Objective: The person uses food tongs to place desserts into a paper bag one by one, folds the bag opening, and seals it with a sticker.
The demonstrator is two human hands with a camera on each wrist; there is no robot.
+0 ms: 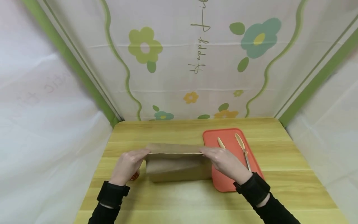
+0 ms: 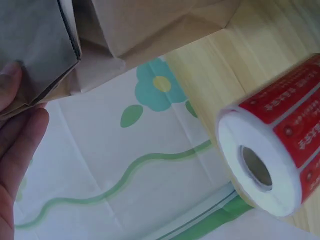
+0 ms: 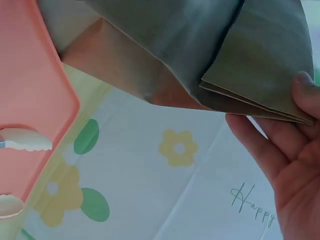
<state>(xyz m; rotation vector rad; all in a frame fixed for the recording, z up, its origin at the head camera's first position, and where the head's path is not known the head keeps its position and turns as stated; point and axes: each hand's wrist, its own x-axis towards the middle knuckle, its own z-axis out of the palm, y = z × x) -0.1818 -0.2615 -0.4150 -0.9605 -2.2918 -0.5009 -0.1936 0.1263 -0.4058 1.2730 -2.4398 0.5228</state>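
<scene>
A brown paper bag point(image 1: 179, 168) stands on the wooden table, its top edge folded over into a flap point(image 3: 265, 55). My left hand point(image 1: 128, 163) pinches the left end of that fold between thumb and fingers. At the fold's right end, my right hand point(image 1: 227, 161) pinches the paper the same way, thumb on the near side and fingers behind. A roll of red labels point(image 2: 285, 130) lies on the table beside the left hand, mostly hidden under it in the head view. What the bag contains cannot be seen.
On the right, a coral-red tray point(image 1: 223, 183) carries tongs point(image 1: 242, 147) with pale tips, partly covered by the right hand and forearm. The bag's right end meets the tray's left side. A white flowered cloth point(image 1: 173, 77) hangs behind the table point(image 1: 162, 130), with white cloth at both sides.
</scene>
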